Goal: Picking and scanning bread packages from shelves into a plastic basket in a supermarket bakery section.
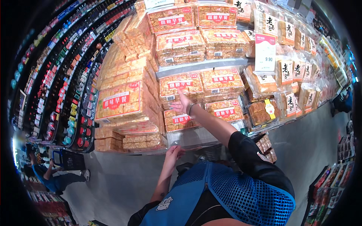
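My right hand (182,104) reaches out over the middle stacks of plastic-wrapped pastry packs with red-and-white labels. It holds nothing, its fingers are spread, and a dark band circles the wrist. Just beyond the fingertips lies an upper-row pack (181,91); a lower-row pack (174,120) lies below the palm. My left hand (174,153) hovers by the front edge of the display shelf (189,137), fingers loosely curled with nothing visible in them. Left of both hands rises a taller pile topped by a similar labelled pack (118,100).
Bagged bread loaves (285,70) fill the right side, behind a hanging price sign (265,53). Packed shelves (56,76) curve along the left. A person (46,175) with a dark shopping basket (69,160) is at lower left. Grey floor (113,180) surrounds the display.
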Demonstrator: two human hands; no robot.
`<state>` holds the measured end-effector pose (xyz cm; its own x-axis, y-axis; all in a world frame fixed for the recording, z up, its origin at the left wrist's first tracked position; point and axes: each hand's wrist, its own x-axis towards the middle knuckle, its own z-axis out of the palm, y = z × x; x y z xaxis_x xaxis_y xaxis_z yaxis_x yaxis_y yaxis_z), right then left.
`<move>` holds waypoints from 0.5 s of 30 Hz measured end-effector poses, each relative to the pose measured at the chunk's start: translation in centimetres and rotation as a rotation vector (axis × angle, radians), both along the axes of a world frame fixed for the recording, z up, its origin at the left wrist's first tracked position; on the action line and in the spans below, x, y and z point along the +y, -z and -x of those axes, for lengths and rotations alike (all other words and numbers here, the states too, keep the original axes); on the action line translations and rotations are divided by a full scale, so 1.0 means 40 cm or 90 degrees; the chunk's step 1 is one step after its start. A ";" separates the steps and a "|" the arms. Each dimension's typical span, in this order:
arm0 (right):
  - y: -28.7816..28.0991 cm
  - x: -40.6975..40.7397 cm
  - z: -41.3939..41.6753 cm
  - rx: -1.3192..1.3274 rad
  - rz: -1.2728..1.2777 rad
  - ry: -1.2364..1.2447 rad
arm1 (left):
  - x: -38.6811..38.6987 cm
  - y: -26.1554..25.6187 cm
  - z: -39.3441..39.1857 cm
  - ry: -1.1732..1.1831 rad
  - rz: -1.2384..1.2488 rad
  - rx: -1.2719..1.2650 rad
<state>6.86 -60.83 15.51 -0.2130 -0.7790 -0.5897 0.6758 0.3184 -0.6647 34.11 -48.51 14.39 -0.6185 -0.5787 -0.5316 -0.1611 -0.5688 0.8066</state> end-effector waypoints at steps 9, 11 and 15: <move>-0.008 0.068 0.068 0.146 -0.086 -0.258 | 0.026 0.035 -0.005 0.022 0.087 -0.019; 0.025 0.055 0.070 0.064 -0.023 -0.115 | 0.024 0.026 0.027 0.060 0.089 -0.027; 0.085 0.202 0.064 0.208 0.144 -0.162 | 0.051 -0.014 0.107 0.115 0.104 -0.017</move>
